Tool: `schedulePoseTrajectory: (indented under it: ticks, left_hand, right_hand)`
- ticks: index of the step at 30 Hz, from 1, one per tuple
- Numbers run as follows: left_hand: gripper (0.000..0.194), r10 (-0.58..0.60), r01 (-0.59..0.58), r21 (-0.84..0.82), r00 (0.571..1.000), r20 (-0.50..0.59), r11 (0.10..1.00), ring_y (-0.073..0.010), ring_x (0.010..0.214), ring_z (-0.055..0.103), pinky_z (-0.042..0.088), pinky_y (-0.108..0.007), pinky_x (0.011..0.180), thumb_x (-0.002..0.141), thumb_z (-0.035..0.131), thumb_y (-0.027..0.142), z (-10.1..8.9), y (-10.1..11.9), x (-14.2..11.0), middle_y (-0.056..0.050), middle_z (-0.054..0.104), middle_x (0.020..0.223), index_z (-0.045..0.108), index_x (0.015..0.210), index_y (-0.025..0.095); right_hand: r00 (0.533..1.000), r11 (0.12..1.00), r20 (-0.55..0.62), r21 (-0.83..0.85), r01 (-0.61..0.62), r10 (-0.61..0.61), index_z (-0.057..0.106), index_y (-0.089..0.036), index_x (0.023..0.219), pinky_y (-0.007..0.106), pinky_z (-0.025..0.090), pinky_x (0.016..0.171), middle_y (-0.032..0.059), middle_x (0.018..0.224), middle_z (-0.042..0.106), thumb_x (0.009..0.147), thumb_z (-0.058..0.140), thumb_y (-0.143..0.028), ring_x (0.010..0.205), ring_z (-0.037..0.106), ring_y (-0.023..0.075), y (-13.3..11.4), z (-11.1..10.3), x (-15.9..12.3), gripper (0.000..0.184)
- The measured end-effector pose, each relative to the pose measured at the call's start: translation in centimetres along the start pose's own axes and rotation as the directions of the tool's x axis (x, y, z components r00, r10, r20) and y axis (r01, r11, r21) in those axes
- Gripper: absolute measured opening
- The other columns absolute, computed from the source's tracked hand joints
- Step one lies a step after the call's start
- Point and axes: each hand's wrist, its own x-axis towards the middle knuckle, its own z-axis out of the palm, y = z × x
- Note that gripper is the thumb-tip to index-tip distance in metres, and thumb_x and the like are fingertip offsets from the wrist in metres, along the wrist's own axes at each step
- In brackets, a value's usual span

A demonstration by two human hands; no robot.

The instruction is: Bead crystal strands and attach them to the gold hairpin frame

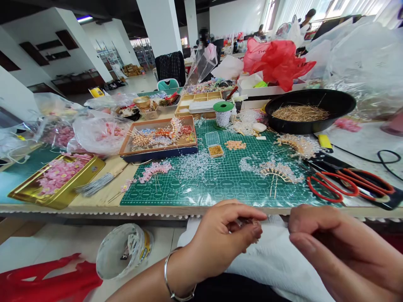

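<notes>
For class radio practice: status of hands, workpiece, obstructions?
Left hand: pinching small piece, mostly hidden. Right hand: thumb near forefinger, grip unclear. Possible clutter: loose clear beads on green mat, red-handled scissors right.

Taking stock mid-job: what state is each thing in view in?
Left hand: fingers closed on a small piece, mostly hidden.
Right hand: thumb and forefinger close together, grip unclear.
Small clear box: lid open, gold beads inside.
Gold tin: open, pink flowers inside.
Black bowl: uncovered, holding thin golden strands.
Green-topped spool: upright.
Red-handled scissors: lying down, blades unclear.
Bucket: open, some items inside.
</notes>
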Motion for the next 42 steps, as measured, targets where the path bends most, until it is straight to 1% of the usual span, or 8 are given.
schedulePoseTrajectory:
  ticks: [3,5,6,10,12,32,38,42]
  left_hand:
    - [0.019,-0.028,0.03,-0.114,0.999,0.015,0.993,-0.0081,0.058,0.059,0.049,-0.017,0.047,0.082,0.075,0.028,0.2,0.4,0.0,-0.002,0.059,0.081,0.079,0.098,0.018]
    - [0.017,-0.029,0.033,-0.194,0.999,0.024,0.98,-0.0082,0.059,0.061,0.049,-0.015,0.047,0.081,0.076,0.025,0.2,0.7,-0.1,-0.001,0.058,0.078,0.079,0.096,0.018]
    - [0.016,-0.025,0.031,-0.229,0.999,0.028,0.973,-0.0083,0.061,0.062,0.05,-0.014,0.047,0.081,0.076,0.023,0.2,0.8,-0.2,-0.001,0.057,0.077,0.08,0.095,0.019]
    - [0.014,-0.027,0.038,-0.292,0.999,0.042,0.956,-0.0075,0.063,0.063,0.051,-0.012,0.048,0.081,0.077,0.019,0.2,1.2,-0.4,-0.001,0.058,0.079,0.08,0.094,0.021]
    - [0.014,-0.029,0.041,-0.293,0.999,0.044,0.955,-0.0073,0.062,0.063,0.052,-0.012,0.048,0.081,0.077,0.019,0.2,1.2,-0.4,-0.001,0.059,0.078,0.081,0.094,0.021]
    - [0.017,0.011,0.007,-0.188,0.996,0.092,0.982,-0.0066,0.062,0.06,0.052,-0.014,0.051,0.084,0.075,0.022,-0.3,1.3,-0.8,-0.003,0.061,0.084,0.08,0.099,0.022]
    - [0.019,0.207,-0.225,0.184,0.972,0.114,0.957,-0.0139,0.072,0.064,0.053,-0.027,0.073,0.09,0.068,0.022,-1.0,2.1,-0.9,-0.005,0.073,0.08,0.077,0.106,0.02]
    - [0.021,0.21,-0.25,0.327,0.965,0.154,0.911,-0.0177,0.083,0.067,0.051,-0.031,0.084,0.092,0.065,0.021,-1.3,2.8,-1.2,-0.007,0.077,0.088,0.075,0.11,0.018]
  right_hand:
    - [0.967,0.971,0.113,-0.033,0.235,-0.23,0.058,-0.027,0.092,0.023,0.057,0.07,-0.0034,0.071,0.062,0.087,0.063,-0.015,0.062,0.061,0.0124,0.1,0.2,-0.2,0.013]
    - [0.94,0.944,0.131,-0.059,0.325,-0.315,0.056,-0.025,0.091,0.031,0.054,0.089,-0.0059,0.067,0.057,0.088,0.06,-0.011,0.058,0.056,0.0103,0.1,0.4,-0.1,0.015]
    - [0.931,0.934,0.141,-0.076,0.348,-0.335,0.055,-0.025,0.091,0.033,0.054,0.09,-0.0064,0.066,0.055,0.088,0.059,-0.011,0.057,0.055,0.01,0.1,0.5,-0.1,0.014]
    - [0.914,0.923,0.197,-0.085,0.376,-0.355,0.051,-0.025,0.089,0.023,0.051,0.054,-0.0032,0.065,0.056,0.088,0.056,-0.01,0.058,0.057,0.0117,0.2,0.5,-0.1,0.015]
    - [0.912,0.925,0.212,-0.073,0.374,-0.352,0.049,-0.025,0.087,0.021,0.046,0.045,-0.0029,0.064,0.055,0.088,0.056,-0.01,0.054,0.054,0.0108,0.3,0.3,-0.1,0.016]
    - [0.906,0.929,0.266,-0.08,0.361,-0.329,0.043,-0.024,0.082,0.018,0.043,0.047,-0.0065,0.061,0.049,0.09,0.052,-0.011,0.049,0.049,0.0071,0.2,0.4,0.0,0.018]
    - [0.945,0.978,0.282,-0.072,0.196,-0.168,0.048,-0.026,0.082,0.018,0.045,0.046,-0.0055,0.064,0.05,0.094,0.054,-0.02,0.052,0.051,0.0096,0.9,0.4,-0.5,0.015]
    - [0.953,0.996,0.3,-0.062,0.057,-0.035,0.049,-0.026,0.078,0.017,0.047,0.044,-0.0045,0.064,0.049,0.097,0.053,-0.029,0.053,0.051,0.0116,2.0,0.4,-0.9,0.019]
